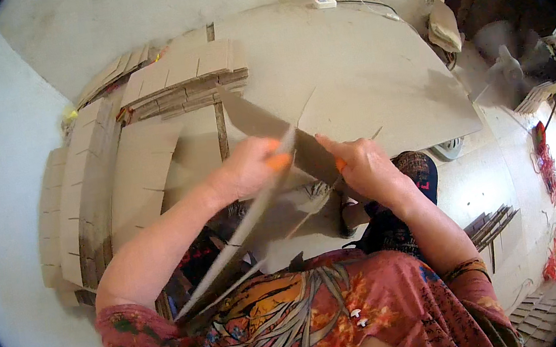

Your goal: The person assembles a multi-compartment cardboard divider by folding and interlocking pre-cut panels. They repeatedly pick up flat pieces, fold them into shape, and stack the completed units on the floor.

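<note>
My left hand is closed on a cardboard strip, seen nearly edge-on and slanting down toward my body. In my right hand is a second cardboard strip, its shaded face reaching up and left. The two strips meet or cross between my hands, but whether they are slotted together I cannot tell. Thin edges of further cardboard show around this point, slightly blurred. Orange coverings sit on fingers of both hands. Behind the strips lies a broad pale board or tabletop.
Slotted cardboard sheets are stacked at the back left, with more sheets at the left. A white power strip with a cable sits at the back. At the right are a fan, red string and assembled cardboard partitions.
</note>
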Available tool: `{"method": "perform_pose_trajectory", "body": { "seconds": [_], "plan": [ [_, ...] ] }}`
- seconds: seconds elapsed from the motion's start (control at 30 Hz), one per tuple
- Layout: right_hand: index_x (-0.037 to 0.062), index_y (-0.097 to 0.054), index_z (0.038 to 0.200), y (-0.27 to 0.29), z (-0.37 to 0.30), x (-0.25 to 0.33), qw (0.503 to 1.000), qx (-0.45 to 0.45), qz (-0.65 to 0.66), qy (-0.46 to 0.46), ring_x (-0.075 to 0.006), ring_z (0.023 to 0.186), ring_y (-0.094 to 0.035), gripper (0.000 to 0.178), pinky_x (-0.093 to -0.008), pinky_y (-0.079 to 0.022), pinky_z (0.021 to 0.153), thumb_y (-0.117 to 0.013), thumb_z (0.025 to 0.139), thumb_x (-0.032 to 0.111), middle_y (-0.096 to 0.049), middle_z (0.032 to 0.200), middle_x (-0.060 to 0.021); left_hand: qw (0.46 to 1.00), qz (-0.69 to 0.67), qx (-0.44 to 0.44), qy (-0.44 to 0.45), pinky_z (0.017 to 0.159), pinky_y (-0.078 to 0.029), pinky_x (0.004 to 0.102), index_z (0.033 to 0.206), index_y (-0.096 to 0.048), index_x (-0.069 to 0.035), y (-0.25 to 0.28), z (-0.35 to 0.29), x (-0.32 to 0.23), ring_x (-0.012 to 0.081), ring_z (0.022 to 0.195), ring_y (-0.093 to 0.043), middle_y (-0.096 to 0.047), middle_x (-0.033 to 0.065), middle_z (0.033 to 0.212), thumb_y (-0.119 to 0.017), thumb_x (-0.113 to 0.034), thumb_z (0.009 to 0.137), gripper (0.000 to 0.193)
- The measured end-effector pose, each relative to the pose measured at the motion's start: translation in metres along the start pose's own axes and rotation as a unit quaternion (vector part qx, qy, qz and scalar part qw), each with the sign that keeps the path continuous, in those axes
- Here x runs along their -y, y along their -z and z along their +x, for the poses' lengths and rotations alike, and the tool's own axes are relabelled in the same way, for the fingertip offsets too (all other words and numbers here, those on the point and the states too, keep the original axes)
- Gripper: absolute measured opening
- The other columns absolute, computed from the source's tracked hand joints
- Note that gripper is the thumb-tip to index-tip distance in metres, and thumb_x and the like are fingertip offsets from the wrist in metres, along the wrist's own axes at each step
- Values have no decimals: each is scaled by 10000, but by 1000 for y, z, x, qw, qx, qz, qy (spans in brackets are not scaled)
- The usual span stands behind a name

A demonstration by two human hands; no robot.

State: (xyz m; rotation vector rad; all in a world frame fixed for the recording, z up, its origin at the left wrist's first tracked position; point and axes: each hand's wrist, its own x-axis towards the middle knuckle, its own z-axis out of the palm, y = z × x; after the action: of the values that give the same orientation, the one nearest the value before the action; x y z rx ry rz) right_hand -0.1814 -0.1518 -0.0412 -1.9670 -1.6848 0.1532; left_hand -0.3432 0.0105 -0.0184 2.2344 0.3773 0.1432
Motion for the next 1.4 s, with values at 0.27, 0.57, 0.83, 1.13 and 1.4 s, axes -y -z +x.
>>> {"method": "perform_pose_trajectory", "body": {
  "seconds": [0.27, 0.57, 0.83, 1.13, 1.4],
  "plan": [
    [82, -564, 1182, 13, 5, -18, 1000, 2, 16, -15, -403, 729, -597, 435, -449, -484, 658, -489, 760, 13, -602, 766, -242, 852, 429, -248, 170, 843, -463, 410, 1180, -519, 8, 38, -31, 128, 291, 1017, -561, -591, 186, 1066, -591, -417, 844, 546],
    [95, -557, 1201, 1, 4, -21, 999, -26, 25, 30, -377, 702, -602, 491, -444, -477, 637, -504, 726, -18, -610, 770, -202, 848, 240, -316, 350, 641, -442, 453, 871, -579, -10, 112, -110, 225, 335, 725, -585, -610, 193, 798, -497, -242, 872, 245],
    [89, -550, 1208, 9, -6, -6, 982, -125, 30, 138, -327, 607, -578, 564, -408, -472, 541, -554, 668, -74, -574, 712, -133, 923, 158, -223, 272, 569, -449, 398, 839, -598, 7, 123, -41, 141, 227, 632, -582, -612, 143, 716, -534, -234, 846, 250],
    [85, -561, 1200, 7, -9, -18, 990, -101, 33, 90, -349, 609, -570, 548, -426, -465, 545, -539, 671, -58, -569, 689, -154, 968, 90, -104, 210, 494, -452, 322, 832, -606, 25, 52, 13, 64, 168, 591, -554, -590, 124, 672, -545, -217, 848, 250],
    [80, -568, 1189, 19, -5, -18, 997, -67, 24, 44, -378, 643, -584, 522, -440, -473, 599, -510, 688, -55, -598, 727, -183, 919, 336, -185, 94, 577, -443, 410, 724, -603, 8, 34, 21, 59, 321, 602, -571, -591, 208, 676, -578, -150, 803, 179]
  ]
}}
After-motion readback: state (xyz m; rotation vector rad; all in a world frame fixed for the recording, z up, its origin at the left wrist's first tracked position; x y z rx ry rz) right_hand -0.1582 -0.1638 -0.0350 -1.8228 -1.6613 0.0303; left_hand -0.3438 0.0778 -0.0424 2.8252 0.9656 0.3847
